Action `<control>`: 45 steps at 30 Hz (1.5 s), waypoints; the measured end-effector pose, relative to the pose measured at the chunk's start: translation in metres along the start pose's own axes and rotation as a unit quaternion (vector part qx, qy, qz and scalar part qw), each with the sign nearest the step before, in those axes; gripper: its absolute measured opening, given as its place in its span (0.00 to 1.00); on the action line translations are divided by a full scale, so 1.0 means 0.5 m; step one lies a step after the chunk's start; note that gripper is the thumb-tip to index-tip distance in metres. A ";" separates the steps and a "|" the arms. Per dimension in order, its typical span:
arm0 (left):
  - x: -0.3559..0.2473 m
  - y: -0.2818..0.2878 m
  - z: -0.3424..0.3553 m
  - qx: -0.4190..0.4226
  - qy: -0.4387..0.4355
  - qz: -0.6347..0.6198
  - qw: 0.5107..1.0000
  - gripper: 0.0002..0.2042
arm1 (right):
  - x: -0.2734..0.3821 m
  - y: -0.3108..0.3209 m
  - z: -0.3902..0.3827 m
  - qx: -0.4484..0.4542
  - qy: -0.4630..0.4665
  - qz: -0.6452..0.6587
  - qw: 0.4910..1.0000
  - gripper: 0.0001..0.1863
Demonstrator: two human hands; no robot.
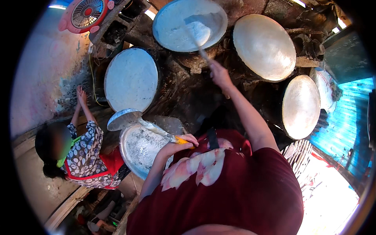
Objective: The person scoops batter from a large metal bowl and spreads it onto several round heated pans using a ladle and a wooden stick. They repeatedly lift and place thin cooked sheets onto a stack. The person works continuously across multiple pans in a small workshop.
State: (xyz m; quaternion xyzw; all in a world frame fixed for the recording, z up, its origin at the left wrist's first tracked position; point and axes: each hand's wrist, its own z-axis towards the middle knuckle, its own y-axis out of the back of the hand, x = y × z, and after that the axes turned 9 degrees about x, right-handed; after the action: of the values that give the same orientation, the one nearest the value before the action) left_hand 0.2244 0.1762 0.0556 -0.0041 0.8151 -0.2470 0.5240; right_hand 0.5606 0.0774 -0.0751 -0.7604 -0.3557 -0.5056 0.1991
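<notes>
My right hand (220,76) grips a long thin stick (201,51) that reaches into the top pan (168,29), which has a white coating and a thicker white patch under the stick's blurred far end. My left hand (180,144) is closed on the yellow handle of a large metal ladle (121,119). The ladle's round head rests at or just over the rim of a round basin (133,156) holding white, speckled contents; I cannot tell if they touch. A white-coated pan (131,78) stands left of centre, above the basin.
Two pale pans (264,47) (300,105) sit at the right among dark, sooty stoves. A person (82,156) in a patterned top is at the left, hands raised near the wall. A red fan (84,15) is at the upper left, blue sheeting (344,113) at the right.
</notes>
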 end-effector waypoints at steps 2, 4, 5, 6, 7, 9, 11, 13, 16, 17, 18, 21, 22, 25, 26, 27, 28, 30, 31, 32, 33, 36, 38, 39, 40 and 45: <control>-0.002 0.016 0.020 0.023 0.001 0.007 1.000 0.09 | 0.007 0.054 0.023 -0.062 0.074 -0.045 0.994 0.20; -0.018 0.023 0.039 0.041 0.011 0.024 0.999 0.09 | -0.035 0.050 0.049 -0.162 0.236 -0.155 0.946 0.20; -0.024 0.026 0.050 0.038 0.011 0.028 0.999 0.08 | -0.026 0.045 0.035 -0.143 0.211 -0.227 0.940 0.21; -0.028 0.031 0.054 0.037 0.009 0.026 0.999 0.09 | -0.023 0.037 0.007 -0.124 0.183 -0.297 0.929 0.22; -0.028 0.032 0.060 0.038 0.007 0.023 0.999 0.09 | -0.019 0.039 -0.012 -0.104 0.153 -0.367 0.912 0.23; -0.029 0.038 0.072 0.039 0.011 0.018 0.999 0.10 | -0.040 0.071 -0.001 -0.145 0.119 -0.372 0.909 0.27; -0.036 0.046 0.082 0.039 0.026 0.015 0.999 0.10 | -0.015 0.100 0.027 -0.175 0.086 -0.350 0.916 0.29; -0.049 0.051 0.090 0.037 0.033 0.010 0.999 0.11 | 0.009 0.107 0.060 -0.189 0.075 -0.340 0.918 0.30; -0.033 0.065 0.093 0.031 0.021 0.011 0.999 0.09 | 0.054 0.115 0.128 -0.203 0.045 -0.325 0.922 0.30; -0.035 0.067 0.093 0.028 0.016 0.026 0.999 0.09 | 0.062 0.124 0.157 -0.211 0.061 -0.306 0.926 0.30; -0.040 0.064 0.095 0.021 0.026 0.007 0.999 0.10 | 0.071 0.136 0.186 -0.226 0.070 -0.305 0.923 0.29; -0.039 0.064 0.080 -0.003 0.047 -0.012 0.999 0.11 | 0.127 0.169 0.275 -0.229 0.042 -0.314 0.921 0.27; -0.024 0.064 0.074 -0.012 0.032 -0.016 0.999 0.11 | 0.148 0.171 0.295 -0.223 0.023 -0.319 0.921 0.26; -0.026 0.057 0.067 -0.033 0.034 -0.031 0.998 0.12 | 0.224 0.150 0.334 -0.175 -0.073 -0.268 0.945 0.27; -0.027 0.055 0.069 -0.040 0.040 -0.043 0.997 0.12 | 0.226 0.131 0.338 -0.135 -0.023 -0.258 0.957 0.27; -0.029 0.055 0.070 -0.046 0.048 -0.054 0.996 0.12 | 0.212 0.109 0.323 -0.088 0.080 -0.173 0.978 0.27; -0.020 0.059 0.072 -0.048 0.064 -0.055 0.995 0.12 | 0.190 0.107 0.332 0.031 0.175 -0.265 0.948 0.26; -0.044 0.047 0.076 -0.089 0.071 -0.100 0.988 0.12 | 0.238 0.060 0.213 0.046 0.209 -0.185 0.959 0.24; -0.054 0.043 0.083 -0.098 0.076 -0.121 0.985 0.12 | 0.214 0.070 0.178 -0.045 0.150 -0.135 0.978 0.24; -0.047 0.035 0.086 -0.134 0.028 -0.121 0.983 0.13 | 0.178 0.086 0.157 -0.133 0.091 -0.084 0.983 0.24; -0.050 0.032 0.098 -0.159 -0.013 -0.122 0.980 0.14 | 0.140 0.108 0.145 -0.202 0.125 -0.034 0.971 0.25; -0.053 0.021 0.128 -0.198 -0.087 -0.137 0.967 0.19 | 0.024 0.116 0.154 -0.231 0.134 -0.119 0.956 0.24; -0.090 0.026 0.155 -0.199 -0.099 -0.161 0.962 0.18 | 0.090 0.095 0.146 -0.134 0.116 -0.106 0.979 0.23; -0.099 0.031 0.163 -0.203 -0.111 -0.161 0.960 0.19 | 0.104 0.099 0.154 -0.141 0.116 -0.101 0.978 0.23; -0.127 0.030 0.170 -0.208 -0.114 -0.167 0.957 0.19 | 0.115 0.121 0.163 -0.155 0.116 -0.092 0.977 0.23; -0.207 0.048 0.169 -0.173 -0.084 -0.221 0.956 0.16 | 0.063 0.154 0.168 -0.159 0.137 -0.139 0.968 0.23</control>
State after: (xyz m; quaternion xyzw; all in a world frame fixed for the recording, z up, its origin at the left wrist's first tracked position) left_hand 0.3497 0.1910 0.1064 -0.2951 0.7772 -0.2103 0.5144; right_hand 0.6780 0.0924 -0.0766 -0.6490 -0.3421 -0.6777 0.0498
